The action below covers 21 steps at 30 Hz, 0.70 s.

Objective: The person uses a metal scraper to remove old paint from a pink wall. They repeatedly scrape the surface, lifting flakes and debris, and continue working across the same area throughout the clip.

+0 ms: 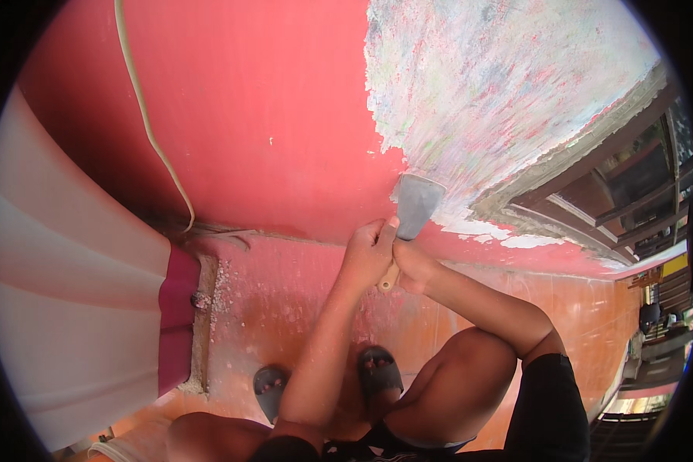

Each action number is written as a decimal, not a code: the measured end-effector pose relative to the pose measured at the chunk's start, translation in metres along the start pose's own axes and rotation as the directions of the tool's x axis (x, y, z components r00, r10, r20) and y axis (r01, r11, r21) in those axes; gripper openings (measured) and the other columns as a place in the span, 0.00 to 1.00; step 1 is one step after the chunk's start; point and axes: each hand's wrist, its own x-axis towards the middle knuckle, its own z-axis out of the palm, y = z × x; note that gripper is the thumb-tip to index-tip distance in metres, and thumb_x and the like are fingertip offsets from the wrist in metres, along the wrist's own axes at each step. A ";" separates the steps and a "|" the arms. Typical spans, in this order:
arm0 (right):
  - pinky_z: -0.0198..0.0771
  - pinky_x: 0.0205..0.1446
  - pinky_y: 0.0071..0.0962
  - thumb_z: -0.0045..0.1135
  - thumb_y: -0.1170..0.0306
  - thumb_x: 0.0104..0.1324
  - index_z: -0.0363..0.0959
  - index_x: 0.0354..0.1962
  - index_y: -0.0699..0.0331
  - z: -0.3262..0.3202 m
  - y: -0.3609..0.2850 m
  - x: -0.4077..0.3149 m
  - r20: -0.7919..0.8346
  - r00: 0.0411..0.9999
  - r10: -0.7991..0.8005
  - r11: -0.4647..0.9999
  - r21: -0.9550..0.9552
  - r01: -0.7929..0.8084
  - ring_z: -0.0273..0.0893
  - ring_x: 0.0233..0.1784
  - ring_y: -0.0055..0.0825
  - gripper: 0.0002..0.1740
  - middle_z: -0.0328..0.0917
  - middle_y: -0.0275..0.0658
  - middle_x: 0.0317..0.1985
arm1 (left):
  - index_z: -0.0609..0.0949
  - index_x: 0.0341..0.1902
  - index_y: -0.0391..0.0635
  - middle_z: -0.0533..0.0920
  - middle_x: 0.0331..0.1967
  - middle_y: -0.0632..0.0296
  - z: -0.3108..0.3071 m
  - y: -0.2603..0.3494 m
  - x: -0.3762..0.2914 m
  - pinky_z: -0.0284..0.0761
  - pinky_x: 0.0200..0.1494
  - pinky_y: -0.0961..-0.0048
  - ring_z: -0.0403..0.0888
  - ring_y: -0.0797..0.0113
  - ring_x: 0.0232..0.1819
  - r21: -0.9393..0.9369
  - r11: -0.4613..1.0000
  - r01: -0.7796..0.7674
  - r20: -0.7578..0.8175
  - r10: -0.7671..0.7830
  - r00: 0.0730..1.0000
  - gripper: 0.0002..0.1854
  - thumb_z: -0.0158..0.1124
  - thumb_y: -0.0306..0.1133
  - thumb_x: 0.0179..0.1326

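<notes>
Both of my hands are closed around the pale handle of a wide scraper point(420, 202), whose grey metal blade lies against the wall. My left hand point(372, 248) grips it from the left with the thumb near the blade's base, and my right hand point(413, 267) wraps it from the right. The blade's edge meets the ragged border between the pink painted wall point(265, 144) and a scraped patch point(485, 86) of whitish, mottled surface. The handle's end, with a hole in it, pokes out below my hands.
A beige cable point(145, 118) runs down the wall at left. Beside it hangs a whitish curtain point(75, 265) with a magenta border, near paint chips point(222, 289) on the orange floor point(433, 323). A dark window frame point(577, 190) slants at right. My sandalled feet are below.
</notes>
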 end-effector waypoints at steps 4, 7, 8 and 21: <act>0.64 0.23 0.32 0.41 0.62 0.76 0.71 0.36 0.63 0.000 0.011 0.005 0.009 0.999 -0.032 0.997 0.074 0.031 0.70 0.22 0.28 0.15 0.72 0.38 0.25 | 0.76 0.27 0.39 0.71 0.18 0.70 0.000 -0.002 -0.003 0.65 0.26 0.75 0.66 0.80 0.22 0.034 0.989 -0.143 -0.043 0.144 0.989 0.23 0.51 0.43 0.76; 0.67 0.27 0.32 0.41 0.60 0.76 0.70 0.40 0.61 -0.001 0.015 0.005 0.039 0.999 -0.030 0.997 0.068 0.028 0.73 0.27 0.27 0.14 0.74 0.37 0.30 | 0.76 0.27 0.39 0.71 0.19 0.70 -0.004 -0.002 -0.007 0.66 0.28 0.75 0.66 0.80 0.25 0.010 0.999 -0.049 0.018 0.049 0.999 0.23 0.51 0.43 0.76; 0.70 0.31 0.31 0.41 0.58 0.77 0.70 0.44 0.60 -0.002 0.014 0.005 0.054 0.998 -0.013 1.000 0.027 0.011 0.75 0.32 0.25 0.15 0.76 0.36 0.35 | 0.76 0.27 0.38 0.71 0.19 0.70 -0.004 0.000 -0.007 0.66 0.29 0.75 0.65 0.80 0.25 -0.009 0.998 -0.058 0.014 0.058 0.998 0.23 0.52 0.43 0.76; 0.66 0.26 0.30 0.42 0.59 0.76 0.70 0.40 0.63 0.004 0.005 0.002 -0.009 0.999 0.048 0.998 0.034 -0.048 0.72 0.24 0.25 0.16 0.74 0.38 0.27 | 0.76 0.27 0.38 0.71 0.20 0.70 -0.004 0.005 -0.002 0.66 0.29 0.74 0.65 0.80 0.25 -0.026 0.999 0.037 0.019 -0.037 0.999 0.23 0.52 0.43 0.75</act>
